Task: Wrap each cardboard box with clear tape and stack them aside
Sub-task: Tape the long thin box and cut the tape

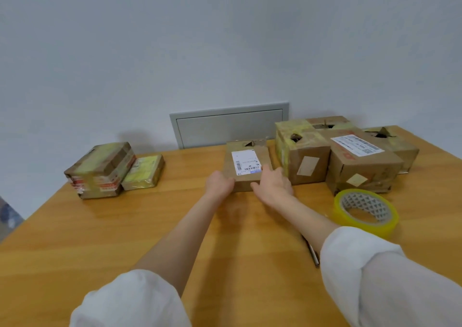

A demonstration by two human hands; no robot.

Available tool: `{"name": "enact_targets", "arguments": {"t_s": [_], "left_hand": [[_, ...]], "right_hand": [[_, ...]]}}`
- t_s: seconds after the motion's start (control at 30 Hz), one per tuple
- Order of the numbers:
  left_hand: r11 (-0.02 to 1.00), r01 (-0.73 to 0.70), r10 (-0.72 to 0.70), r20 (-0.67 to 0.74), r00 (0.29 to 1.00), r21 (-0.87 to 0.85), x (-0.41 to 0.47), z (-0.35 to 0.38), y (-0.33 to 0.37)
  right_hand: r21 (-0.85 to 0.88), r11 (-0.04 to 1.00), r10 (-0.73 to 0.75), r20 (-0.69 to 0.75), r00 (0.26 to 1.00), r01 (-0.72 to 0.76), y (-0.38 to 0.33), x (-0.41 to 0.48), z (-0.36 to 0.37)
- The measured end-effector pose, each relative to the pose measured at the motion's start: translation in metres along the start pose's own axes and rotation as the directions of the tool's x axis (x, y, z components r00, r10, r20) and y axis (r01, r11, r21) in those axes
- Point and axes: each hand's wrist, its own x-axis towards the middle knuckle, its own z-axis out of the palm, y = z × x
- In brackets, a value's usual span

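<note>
Both arms are stretched straight out over the table (150, 226), white sleeves pushed up past the elbows. The left hand (219, 182) curls around the near-left corner of a flat cardboard box (246, 169), and the right hand (273, 183) grips its near-right edge, thumb up on the label. The box sits mid-table, just left of the bigger boxes (350, 156). The tape roll (366, 211) lies near the right forearm. Two wrapped boxes (112, 170) sit far left.

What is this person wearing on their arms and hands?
Loose white fabric sleeves, pushed up near the elbows, cover both upper arms. The forearms are bare. The left hand and right hand wear no gloves; no rings, watch or bracelets are visible.
</note>
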Motion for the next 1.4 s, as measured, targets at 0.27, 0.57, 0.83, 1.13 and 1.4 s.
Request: {"name": "enact_targets", "arguments": {"t_s": [0.27,0.57,0.83,1.13,1.4], "left_hand": [[0.975,0.044,-0.057,0.051,0.997,0.218,-0.046,-0.051,-0.049],[0.993,0.089,-0.115,0.429,0.896,0.08,-0.125,-0.106,-0.074],[0.972,-0.032,0.063,-0.129,0.99,0.233,-0.084,-0.105,-0.086],[0.932,0.038,-0.029,-0.029,0.999,0.361,-0.055,-0.082,-0.089],[0.974,0.129,-0.125,-0.035,0.992,0.187,-0.062,-0.084,-0.085]], "right_hand": [[-0.055,0.996,-0.068,0.1,0.993,0.073,-0.007,-0.046,0.001],[-0.176,0.955,-0.171,0.331,0.928,0.239,-0.001,-0.091,-0.019],[-0.16,0.881,-0.37,0.349,0.861,0.444,-0.043,-0.134,0.006],[-0.157,0.798,-0.468,0.447,0.763,0.582,-0.047,-0.115,0.016],[-0.222,0.911,-0.268,0.321,0.908,0.347,-0.032,-0.079,0.006]]}}
